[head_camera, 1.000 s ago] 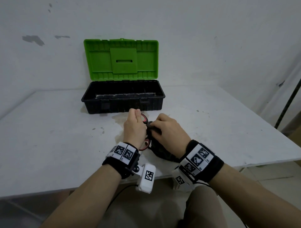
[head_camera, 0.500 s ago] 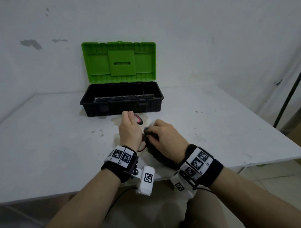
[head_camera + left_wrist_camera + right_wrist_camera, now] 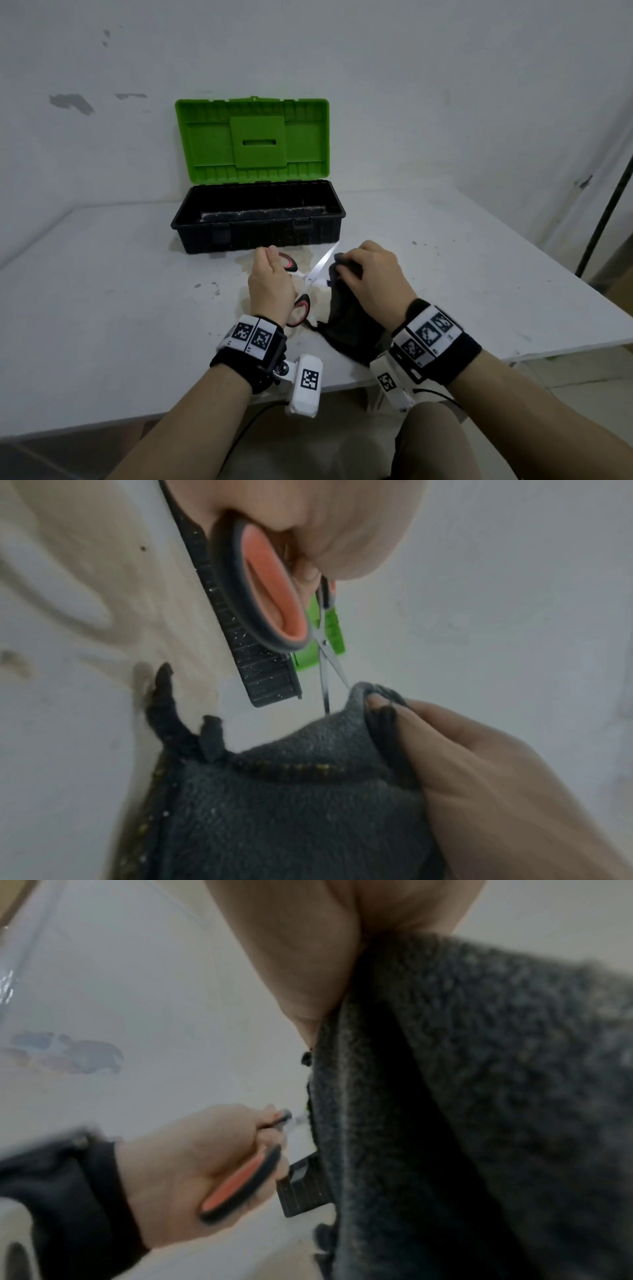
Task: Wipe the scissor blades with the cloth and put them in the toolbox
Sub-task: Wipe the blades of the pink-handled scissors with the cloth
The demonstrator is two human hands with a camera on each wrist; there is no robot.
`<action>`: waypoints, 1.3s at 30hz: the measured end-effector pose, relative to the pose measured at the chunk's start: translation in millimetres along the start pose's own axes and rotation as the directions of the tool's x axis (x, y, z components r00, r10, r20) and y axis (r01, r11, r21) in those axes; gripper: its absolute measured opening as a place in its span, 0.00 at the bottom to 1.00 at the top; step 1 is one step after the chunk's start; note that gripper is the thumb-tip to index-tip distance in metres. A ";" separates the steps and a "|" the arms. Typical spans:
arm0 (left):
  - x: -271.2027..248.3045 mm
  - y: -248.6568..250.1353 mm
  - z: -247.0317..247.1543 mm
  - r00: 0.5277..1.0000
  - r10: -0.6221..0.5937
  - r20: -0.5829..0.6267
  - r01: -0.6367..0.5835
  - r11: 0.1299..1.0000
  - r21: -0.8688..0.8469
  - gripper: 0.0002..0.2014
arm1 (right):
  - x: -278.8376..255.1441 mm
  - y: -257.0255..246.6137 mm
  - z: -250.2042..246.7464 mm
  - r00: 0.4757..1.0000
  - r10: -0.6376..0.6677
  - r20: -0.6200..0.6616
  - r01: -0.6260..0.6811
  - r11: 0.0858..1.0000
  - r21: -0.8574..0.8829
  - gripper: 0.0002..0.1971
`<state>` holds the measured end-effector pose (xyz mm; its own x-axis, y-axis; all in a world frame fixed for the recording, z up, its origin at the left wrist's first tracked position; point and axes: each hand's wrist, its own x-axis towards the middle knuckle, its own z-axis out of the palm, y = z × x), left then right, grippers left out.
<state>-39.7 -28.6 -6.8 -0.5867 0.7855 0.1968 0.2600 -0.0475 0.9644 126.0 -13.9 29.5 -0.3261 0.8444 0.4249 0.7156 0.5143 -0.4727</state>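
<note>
Left grip holds the scissors by their handles, blades now spread and bared, while right grip, clutching the cloth, has drawn back.

Green-lidded black toolbox, dark grey cloth

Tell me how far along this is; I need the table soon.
Done: the toolbox stands open at the back of the table. In hand: the left hand holds the scissors by the handles, blades apart, while the right hand grips the dark cloth right beside one blade. Left: finishing the wipe and putting the scissors in the toolbox.
</note>
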 end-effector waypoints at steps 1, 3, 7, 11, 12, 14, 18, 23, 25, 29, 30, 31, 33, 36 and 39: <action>1.6 -1.1 -1.9 1.000 -0.023 0.009 0.023 1.000 0.000 0.20 | 0.8 1.9 -3.3 1.000 -0.010 -0.024 0.010 1.000 0.005 0.09; 4.4 -2.3 -5.8 0.997 -0.068 0.033 0.069 0.997 -0.020 0.18 | 0.0 4.0 -10.5 0.997 -0.025 -0.075 0.026 1.000 0.015 0.08; 9.3 -0.5 -14.5 0.990 -0.093 0.108 0.106 0.987 -0.120 0.11 | 0.4 10.2 -19.7 0.988 -0.025 -0.152 0.031 0.999 0.034 0.06; 16.9 1.0 -27.1 0.987 0.009 0.164 0.000 0.998 -0.055 0.19 | 1.3 15.3 -20.2 0.985 -0.018 -0.173 0.023 0.999 0.030 0.06; 18.6 1.5 -30.5 0.983 0.045 0.177 -0.038 0.998 -0.043 0.19 | 1.2 15.6 -20.0 0.984 -0.020 -0.177 0.026 0.999 0.028 0.06; 21.1 -0.3 -36.6 0.974 0.119 0.194 -0.118 0.993 -0.014 0.16 | 0.8 16.3 -18.9 0.983 -0.023 -0.181 0.029 0.999 0.031 0.06; 21.5 -6.3 -46.5 0.942 0.204 0.268 -0.227 0.972 0.057 0.12 | 0.2 17.4 -17.6 0.979 -0.025 -0.201 0.036 0.998 0.049 0.05; 21.4 -16.5 -46.9 0.902 0.332 0.276 -0.377 0.918 0.128 0.16 | 0.3 18.4 -16.3 0.978 -0.030 -0.205 0.043 0.997 0.058 0.05; 22.7 -16.4 -45.2 0.893 0.382 0.238 -0.422 0.894 0.149 0.14 | -0.1 18.6 -15.2 0.978 -0.033 -0.206 0.047 0.997 0.062 0.05; 27.0 -14.4 -42.2 0.884 0.424 0.197 -0.461 0.859 0.221 0.14 | -0.3 19.7 -14.3 0.978 -0.033 -0.205 0.046 0.997 0.057 0.05; 28.2 -14.0 -41.7 0.882 0.420 0.214 -0.465 0.849 0.252 0.14 | -0.2 20.2 -14.5 0.978 -0.032 -0.206 0.044 0.998 0.055 0.05; 29.3 -13.8 -41.3 0.879 0.410 0.243 -0.469 0.834 0.291 0.13 | -0.2 20.9 -14.9 0.978 -0.029 -0.206 0.041 0.998 0.055 0.05; 28.0 -11.6 -41.4 0.874 0.369 0.317 -0.475 0.788 0.391 0.11 | -0.5 22.1 -15.8 0.979 -0.023 -0.205 0.035 0.998 0.052 0.06; 21.9 -4.9 -41.7 0.853 0.270 0.446 -0.495 0.690 0.528 0.11 | -0.8 24.0 -16.9 0.978 -0.020 -0.206 0.030 0.998 0.046 0.06; 15.5 1.1 -39.8 0.821 0.167 0.545 -0.524 0.598 0.606 0.12 | -1.8 25.4 -17.8 0.977 -0.013 -0.213 0.027 0.998 0.062 0.05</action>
<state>-79.0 -41.0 4.3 -0.0203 0.9739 0.2263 0.9279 -0.0660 0.3670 155.8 -5.0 30.5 -0.1963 0.7862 0.5860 0.6669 0.5452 -0.5080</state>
